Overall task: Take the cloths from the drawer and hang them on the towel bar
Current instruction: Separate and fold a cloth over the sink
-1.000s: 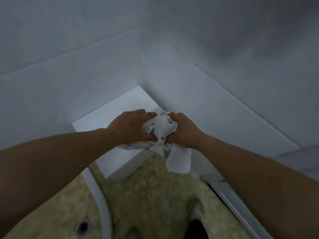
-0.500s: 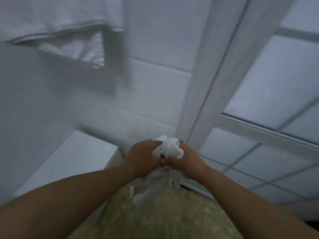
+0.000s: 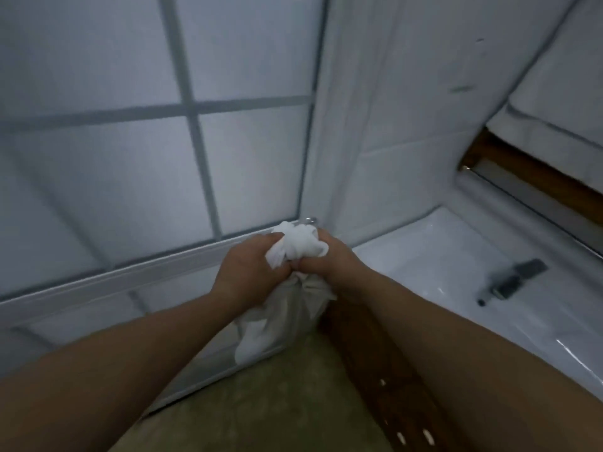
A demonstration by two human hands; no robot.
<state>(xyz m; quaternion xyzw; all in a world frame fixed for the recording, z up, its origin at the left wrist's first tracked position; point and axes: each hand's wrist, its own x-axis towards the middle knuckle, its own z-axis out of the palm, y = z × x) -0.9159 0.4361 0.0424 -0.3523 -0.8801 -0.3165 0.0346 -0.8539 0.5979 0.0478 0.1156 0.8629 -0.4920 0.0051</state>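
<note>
Fingers [image 3: 274, 239] of the left hand [image 3: 251, 272] were curled tight round a bunched white cloth [image 3: 298, 246]. The right hand [image 3: 331, 261] gripped the same bunch from the other side, knuckles of the two hands touching. The cloth was held in the air at mid-scene, with a crumpled knot above the fists and a loose tail hanging below them. Both forearms reached in from the near edge.

Right of the hands was a white basin [image 3: 440, 256]. A dark fitting [image 3: 512, 278] sat on its white surface, too blurred to name. A dark wooden cabinet front [image 3: 368, 347] stood under the basin, just beside the cloth's tail. Left and far was a frosted glass door [image 3: 114, 174] with grey grid bars, close behind the cloth. A white tiled wall [image 3: 408, 125] filled the far right corner. The floor [image 3: 277, 409] below was mottled and greenish.
</note>
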